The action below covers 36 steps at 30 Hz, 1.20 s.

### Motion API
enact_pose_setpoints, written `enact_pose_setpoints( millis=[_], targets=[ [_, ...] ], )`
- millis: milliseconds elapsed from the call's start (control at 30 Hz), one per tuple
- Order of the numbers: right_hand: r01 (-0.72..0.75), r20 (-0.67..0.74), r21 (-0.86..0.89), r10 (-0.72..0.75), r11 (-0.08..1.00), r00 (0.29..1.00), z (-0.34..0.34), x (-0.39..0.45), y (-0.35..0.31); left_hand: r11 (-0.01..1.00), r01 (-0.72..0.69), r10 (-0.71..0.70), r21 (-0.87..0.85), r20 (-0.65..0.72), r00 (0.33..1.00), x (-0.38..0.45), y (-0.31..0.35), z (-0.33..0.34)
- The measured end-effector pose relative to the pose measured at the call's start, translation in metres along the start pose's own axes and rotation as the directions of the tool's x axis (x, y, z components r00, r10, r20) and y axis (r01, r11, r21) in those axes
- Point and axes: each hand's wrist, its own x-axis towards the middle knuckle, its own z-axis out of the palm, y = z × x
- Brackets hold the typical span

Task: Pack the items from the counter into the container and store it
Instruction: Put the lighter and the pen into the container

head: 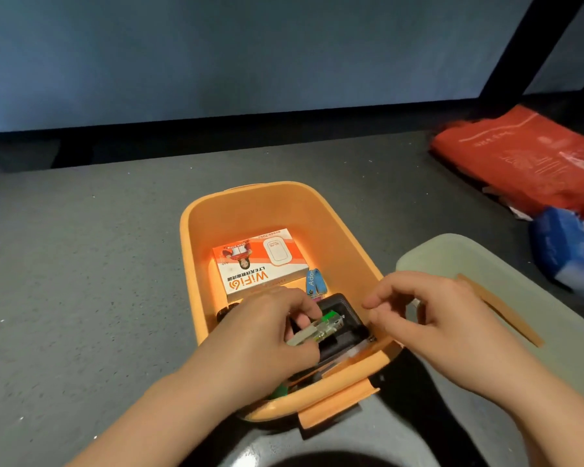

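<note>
Head view: a small grey-green connector [312, 331] is pinched by the left hand [267, 335] inside the orange plastic tub [216, 210] at the grey counter's [81, 264] near edge, above a black case [343, 332]; right hand [429, 318] half-curled, empty, over the tub's right rim.

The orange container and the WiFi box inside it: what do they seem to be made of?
The orange container looks like moulded plastic with a smooth, matte finish: rounded corners, one even colour, soft light on its walls. The WiFi box looks like printed cardboard, slightly glossy: sharp folded edges and colour print on its top. Neither can be confirmed by sight alone.
</note>
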Motion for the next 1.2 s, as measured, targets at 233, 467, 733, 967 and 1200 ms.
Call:
enact_pose_setpoints(
  millis=[233, 467, 733, 967, 1200],
  targets=[
    [-0.035, -0.113, 0.005, 0.036, 0.999, 0.993, -0.003, -0.012, 0.002, 0.994, -0.069, 0.038, 0.087, 0.316, 0.948, 0.030, 0.013, 0.016],
    [-0.058, -0.071, 0.022, 0.059, 0.998, 0.996, 0.004, -0.010, 0.000, 0.999, -0.040, 0.037, 0.012, 0.201, 0.979, 0.026, 0.002, 0.016],
    [0.071, 0.060, -0.006, -0.071, 0.997, 0.996, 0.038, 0.016, -0.039, 0.979, -0.017, -0.076, -0.205, -0.441, 0.894, -0.019, -0.038, -0.039],
    [0.289, 0.248, 0.031, -0.288, 0.957, 0.925, 0.106, 0.054, -0.122, 0.951, 0.209, -0.310, -0.229, -0.692, 0.652, -0.108, -0.112, -0.097],
    [0.423, 0.384, 0.057, -0.411, 0.904, 0.827, 0.188, 0.064, -0.199, 0.877, 0.367, -0.459, -0.310, -0.766, 0.449, -0.220, -0.165, -0.122]
  ],
)
